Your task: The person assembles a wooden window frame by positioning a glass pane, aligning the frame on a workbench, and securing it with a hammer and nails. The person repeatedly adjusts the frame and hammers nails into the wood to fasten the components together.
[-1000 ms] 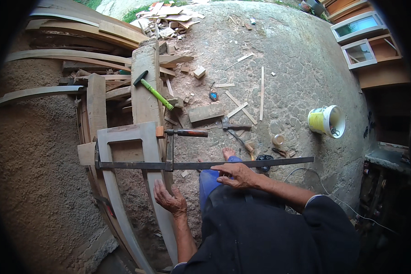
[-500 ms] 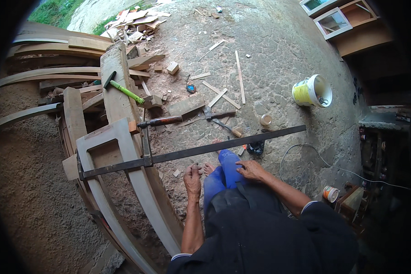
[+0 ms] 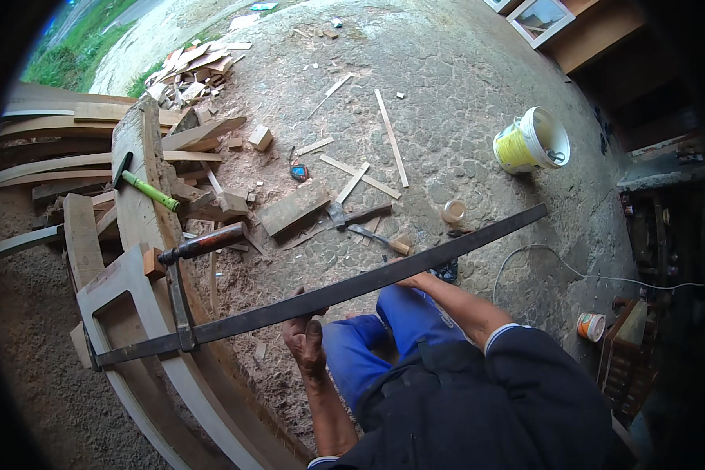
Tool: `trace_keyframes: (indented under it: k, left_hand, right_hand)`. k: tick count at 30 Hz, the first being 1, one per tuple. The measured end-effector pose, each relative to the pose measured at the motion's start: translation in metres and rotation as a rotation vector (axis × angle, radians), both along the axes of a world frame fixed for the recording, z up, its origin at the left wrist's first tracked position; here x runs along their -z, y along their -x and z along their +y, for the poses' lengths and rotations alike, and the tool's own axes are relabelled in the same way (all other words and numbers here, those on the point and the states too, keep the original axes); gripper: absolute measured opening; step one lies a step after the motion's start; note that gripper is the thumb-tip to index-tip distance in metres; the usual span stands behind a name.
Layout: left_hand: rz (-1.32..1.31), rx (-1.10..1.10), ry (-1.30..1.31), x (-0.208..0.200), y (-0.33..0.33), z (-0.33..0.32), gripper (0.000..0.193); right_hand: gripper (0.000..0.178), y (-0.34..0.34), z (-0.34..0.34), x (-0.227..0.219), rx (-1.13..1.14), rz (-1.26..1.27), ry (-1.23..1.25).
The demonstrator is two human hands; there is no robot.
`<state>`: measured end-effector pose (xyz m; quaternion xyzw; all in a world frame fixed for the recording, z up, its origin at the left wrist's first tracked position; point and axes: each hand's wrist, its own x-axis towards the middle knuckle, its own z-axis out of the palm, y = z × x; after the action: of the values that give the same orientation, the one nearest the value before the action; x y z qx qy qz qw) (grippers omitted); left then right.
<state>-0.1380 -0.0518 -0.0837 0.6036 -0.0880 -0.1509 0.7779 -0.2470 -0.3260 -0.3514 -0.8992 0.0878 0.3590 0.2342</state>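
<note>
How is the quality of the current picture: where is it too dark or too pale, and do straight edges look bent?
Head view: black lens rim swallows the corners; the path at upper left looks pale and bright; the far right sinks into shadow; the long clamp bar bows slightly, likely from fisheye distortion; the green-handled hammer looks reasonably sharp.

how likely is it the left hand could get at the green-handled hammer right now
Probably not directly: the hammer lies uncovered on the thick beam, but the clamp bar crosses between it and the left hand, which would likely need to go around.
</note>
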Motion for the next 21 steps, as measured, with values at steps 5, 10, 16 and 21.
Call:
trace_keyframes:
  k: [5,10,16,21]
  left_hand:
    - [-0.268,0.223,0.091,0.020,-0.020,-0.039,0.117]
    - [-0.383,0.533,-0.104,0.077,-0.053,-0.061,0.096]
    - [-0.639,0.510,-0.471,0.200,-0.065,-0.081,0.046]
    - [-0.198,0.545,-0.320,0.288,-0.062,-0.079,0.037]
  right_hand:
    - [0.035,0.017,-0.024,0.100,0.544,-0.310,0.011]
    - [0.042,0.027,-0.041,0.151,1.024,-0.271,0.074]
    - [0.030,0.052,-0.085,0.230,1.374,-0.182,0.033]
    - [0.025,0.069,-0.116,0.277,1.479,-0.269,0.123]
